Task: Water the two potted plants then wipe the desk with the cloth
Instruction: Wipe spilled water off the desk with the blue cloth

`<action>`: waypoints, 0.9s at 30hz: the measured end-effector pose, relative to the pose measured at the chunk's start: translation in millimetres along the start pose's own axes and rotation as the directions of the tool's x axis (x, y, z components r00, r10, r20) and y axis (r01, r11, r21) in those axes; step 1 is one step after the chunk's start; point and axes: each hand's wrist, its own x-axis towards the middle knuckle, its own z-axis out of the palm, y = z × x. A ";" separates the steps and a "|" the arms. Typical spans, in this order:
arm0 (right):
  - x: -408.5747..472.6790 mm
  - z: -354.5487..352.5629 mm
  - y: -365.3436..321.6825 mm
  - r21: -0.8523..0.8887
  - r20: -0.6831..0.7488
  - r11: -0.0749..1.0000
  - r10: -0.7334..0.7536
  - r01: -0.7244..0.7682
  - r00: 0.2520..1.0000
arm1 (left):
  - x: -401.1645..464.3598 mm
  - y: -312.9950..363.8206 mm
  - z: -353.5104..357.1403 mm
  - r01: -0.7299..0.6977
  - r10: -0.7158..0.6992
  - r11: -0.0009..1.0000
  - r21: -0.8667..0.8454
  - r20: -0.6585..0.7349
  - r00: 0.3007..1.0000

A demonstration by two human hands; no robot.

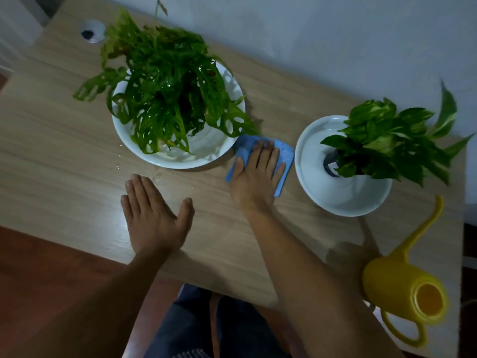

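A blue cloth (285,153) lies flat on the wooden desk (64,151) between the two plants. My right hand (256,174) presses down on it with fingers spread. My left hand (152,213) rests flat on the desk, palm down, holding nothing. A large holed-leaf plant (167,86) stands in a white dish (206,153) at the back left. A smaller variegated plant (387,140) stands in a white dish (335,200) at the right. Small water drops (154,174) dot the desk just beyond my left fingertips.
A yellow watering can (402,282) sits at the desk's near right corner, spout pointing toward the small plant. A cable hole (91,32) is at the far left. The white wall runs behind the desk. My knees show below the near edge.
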 end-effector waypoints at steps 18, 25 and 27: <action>182.4 -25.2 -9.9 -0.005 0.184 0.892 -0.443 0.452 0.877 | 2.2 2.0 3.8 0.005 -0.005 1.000 -0.010 -0.019 1.000; 147.3 -24.2 3.0 -0.045 0.204 0.879 -0.457 0.474 0.866 | 2.9 3.9 3.0 0.012 -0.012 1.000 -0.019 -0.029 1.000; 134.3 -18.8 5.9 -0.090 0.197 0.885 -0.434 0.458 0.879 | 2.9 4.2 3.8 0.017 -0.018 1.000 -0.019 -0.029 0.999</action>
